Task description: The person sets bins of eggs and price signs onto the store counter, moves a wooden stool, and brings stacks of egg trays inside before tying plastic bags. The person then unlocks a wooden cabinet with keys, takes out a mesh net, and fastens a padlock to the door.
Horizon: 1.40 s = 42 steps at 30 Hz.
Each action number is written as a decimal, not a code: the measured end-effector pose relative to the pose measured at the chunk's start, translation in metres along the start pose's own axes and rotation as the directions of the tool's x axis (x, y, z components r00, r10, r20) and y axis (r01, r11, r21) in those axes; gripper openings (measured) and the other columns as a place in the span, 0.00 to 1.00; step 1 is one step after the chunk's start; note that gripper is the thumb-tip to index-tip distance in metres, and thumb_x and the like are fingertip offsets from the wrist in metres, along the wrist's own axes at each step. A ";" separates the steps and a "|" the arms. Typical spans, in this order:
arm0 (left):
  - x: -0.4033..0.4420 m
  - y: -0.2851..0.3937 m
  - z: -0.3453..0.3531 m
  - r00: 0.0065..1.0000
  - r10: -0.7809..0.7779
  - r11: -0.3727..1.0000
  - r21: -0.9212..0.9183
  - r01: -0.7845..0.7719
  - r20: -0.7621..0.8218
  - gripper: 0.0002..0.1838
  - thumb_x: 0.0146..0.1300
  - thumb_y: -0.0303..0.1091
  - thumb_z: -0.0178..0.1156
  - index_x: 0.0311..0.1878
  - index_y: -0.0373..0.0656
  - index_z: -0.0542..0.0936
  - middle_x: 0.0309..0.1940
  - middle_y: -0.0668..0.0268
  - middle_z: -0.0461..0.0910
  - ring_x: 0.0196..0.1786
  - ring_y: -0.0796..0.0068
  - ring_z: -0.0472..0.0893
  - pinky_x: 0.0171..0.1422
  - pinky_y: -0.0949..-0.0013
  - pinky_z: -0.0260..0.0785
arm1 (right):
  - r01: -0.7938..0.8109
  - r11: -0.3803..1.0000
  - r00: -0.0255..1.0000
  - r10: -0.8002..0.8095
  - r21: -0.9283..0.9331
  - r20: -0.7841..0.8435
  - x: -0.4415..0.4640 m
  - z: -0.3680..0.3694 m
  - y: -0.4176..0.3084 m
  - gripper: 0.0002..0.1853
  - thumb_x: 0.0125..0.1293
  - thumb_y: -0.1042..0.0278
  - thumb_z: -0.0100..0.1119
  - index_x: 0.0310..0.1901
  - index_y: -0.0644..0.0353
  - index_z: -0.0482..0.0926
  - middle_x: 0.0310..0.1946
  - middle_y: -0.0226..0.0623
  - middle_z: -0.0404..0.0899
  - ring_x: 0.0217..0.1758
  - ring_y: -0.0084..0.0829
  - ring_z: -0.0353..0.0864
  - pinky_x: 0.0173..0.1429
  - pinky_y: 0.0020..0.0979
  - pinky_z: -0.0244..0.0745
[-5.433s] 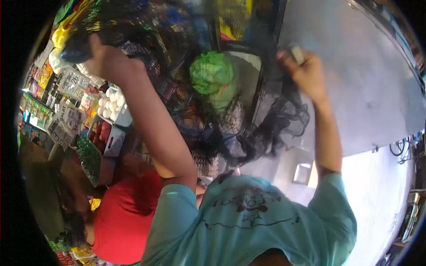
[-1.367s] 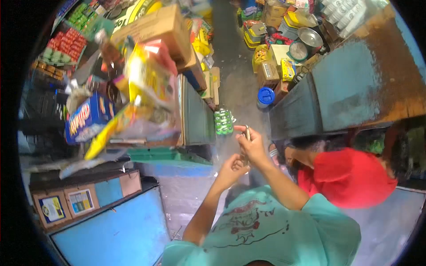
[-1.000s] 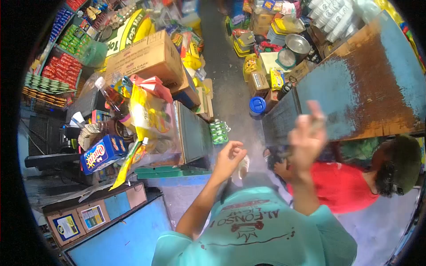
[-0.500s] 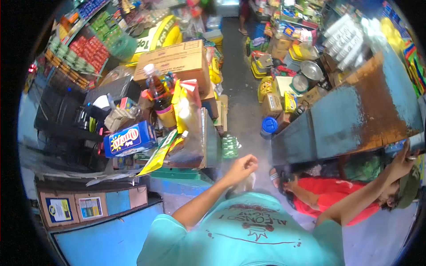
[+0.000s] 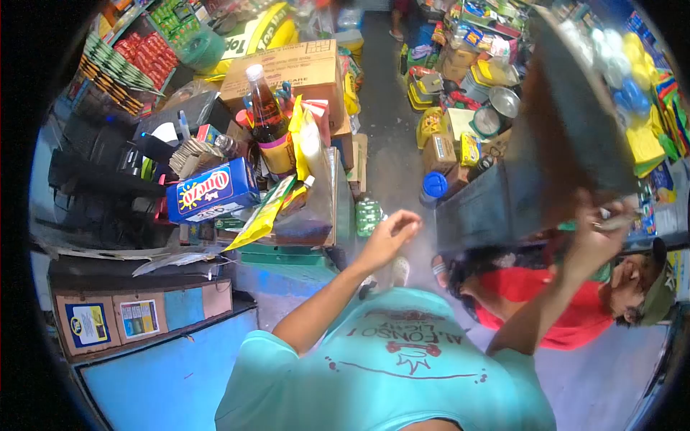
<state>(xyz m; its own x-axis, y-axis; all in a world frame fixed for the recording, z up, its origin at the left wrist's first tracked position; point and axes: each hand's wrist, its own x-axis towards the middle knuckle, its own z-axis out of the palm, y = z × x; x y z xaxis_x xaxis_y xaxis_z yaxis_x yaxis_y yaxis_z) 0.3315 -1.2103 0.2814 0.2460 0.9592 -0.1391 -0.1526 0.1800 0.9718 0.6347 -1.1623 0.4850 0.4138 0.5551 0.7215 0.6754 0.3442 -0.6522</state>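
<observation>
My left hand (image 5: pixel 394 233) is raised in front of my teal shirt (image 5: pixel 413 352), its fingers curled together; whether anything is inside them is too small to tell. At the right, my right hand (image 5: pixel 598 226) grips the lower edge of a hinged counter panel (image 5: pixel 564 122), which is tilted steeply up. Something small and pale also shows at the fingers of that hand. Beyond the left hand, a pack of green bottles (image 5: pixel 369 215) lies on the floor beside the left cabinet.
A person in a red shirt (image 5: pixel 546 302) and a cap is close under my right arm. On the left counter are a blue Quezo box (image 5: pixel 213 190), a dark bottle (image 5: pixel 269 122) and a carton (image 5: pixel 287 75). A blue-lidded tub (image 5: pixel 434 187) stands by the right cabinet.
My right hand has moved out to the right and now holds the panel, which has swung from lying flat to steeply raised. My left hand has stayed curled near my chest.
</observation>
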 end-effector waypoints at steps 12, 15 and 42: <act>-0.074 -0.029 -0.043 0.979 -0.096 0.718 -0.694 -0.057 -0.180 0.25 0.72 0.42 0.43 0.67 0.38 0.67 0.66 0.57 0.70 0.68 0.62 0.69 0.71 0.51 0.60 | 0.238 0.937 0.543 -0.346 0.255 0.765 -0.244 0.143 -0.022 0.27 0.50 0.73 0.66 0.56 0.54 0.75 0.47 0.43 0.77 0.35 0.43 0.84 0.32 0.39 0.80; -0.084 -0.062 -0.039 0.942 -0.224 0.654 -0.756 -0.045 -0.249 0.22 0.69 0.41 0.46 0.63 0.43 0.70 0.64 0.59 0.72 0.66 0.66 0.69 0.68 0.54 0.61 | 0.218 0.935 0.414 -0.349 0.281 0.841 -0.279 0.152 -0.004 0.31 0.49 0.73 0.66 0.58 0.54 0.72 0.50 0.42 0.75 0.36 0.43 0.84 0.33 0.40 0.80; -0.108 0.035 0.021 0.800 -0.126 0.972 -0.234 -0.018 -0.586 0.12 0.69 0.37 0.59 0.48 0.38 0.75 0.40 0.64 0.81 0.39 0.81 0.80 0.42 0.75 0.73 | -0.826 -0.427 -0.109 -0.519 -0.368 0.848 -0.206 0.175 -0.051 0.55 0.61 0.16 0.28 0.75 0.58 0.50 0.58 0.59 0.71 0.62 0.52 0.74 0.68 0.50 0.67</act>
<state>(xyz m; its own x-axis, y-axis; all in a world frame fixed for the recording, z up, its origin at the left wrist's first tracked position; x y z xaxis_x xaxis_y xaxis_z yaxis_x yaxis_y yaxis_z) 0.3202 -1.3121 0.3344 -0.3450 0.8726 -0.3457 -0.3764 0.2088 0.9026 0.4077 -1.1619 0.3291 -0.9130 0.4031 0.0623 -0.4061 -0.8840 -0.2316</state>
